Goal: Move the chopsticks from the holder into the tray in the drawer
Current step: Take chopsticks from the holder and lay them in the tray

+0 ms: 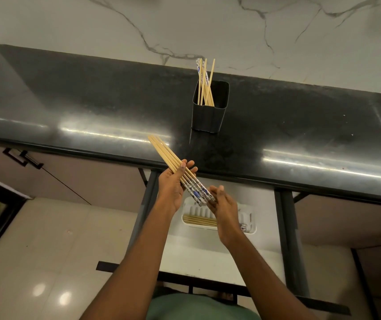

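Observation:
My left hand (172,184) grips a bundle of several wooden chopsticks (165,152) with blue-and-white patterned ends, held slanted above the open drawer. My right hand (224,207) touches the patterned ends of that bundle with its fingertips. A black square holder (209,113) stands on the dark counter and has several chopsticks (205,82) standing in it. Below my hands, a white tray (188,215) lies in the drawer with a few chopsticks (198,220) lying flat in it; my right hand hides part of the tray.
The dark glossy counter (92,100) runs across the view with a marble wall behind. The white drawer (208,255) is pulled out between dark metal rails. A cabinet door with a black handle (23,158) is at left. Tiled floor lies at lower left.

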